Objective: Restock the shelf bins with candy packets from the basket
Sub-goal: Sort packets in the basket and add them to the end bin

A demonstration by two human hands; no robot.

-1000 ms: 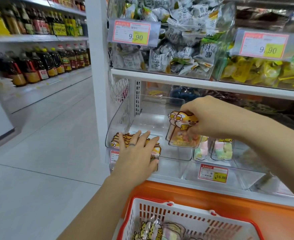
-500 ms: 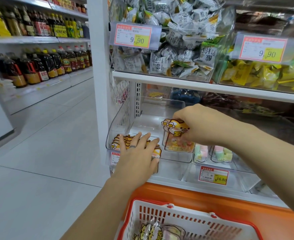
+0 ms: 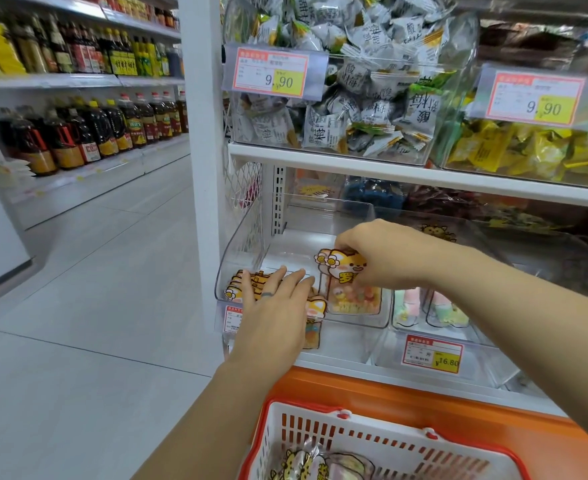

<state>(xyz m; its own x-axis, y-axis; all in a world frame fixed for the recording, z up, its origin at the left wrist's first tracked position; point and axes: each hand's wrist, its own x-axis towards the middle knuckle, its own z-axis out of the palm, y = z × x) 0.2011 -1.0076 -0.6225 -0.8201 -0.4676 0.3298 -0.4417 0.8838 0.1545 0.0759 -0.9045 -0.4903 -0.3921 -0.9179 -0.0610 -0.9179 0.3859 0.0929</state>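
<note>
Orange-eared candy packet point(image 3: 349, 282) stands upright in right hand point(image 3: 386, 252).

Two hands point(image 3: 278, 317), one basket point(image 3: 372, 441), four price tags point(image 3: 272, 72)

Setting: retail shop aisle, shown by price tags point(image 3: 271, 73) clipped to clear bins point(image 3: 330, 109) of wrapped sweets, rows of bottles point(image 3: 88, 129) on the opposite shelving, and a red-rimmed shopping basket point(image 3: 382, 441) below.
</note>
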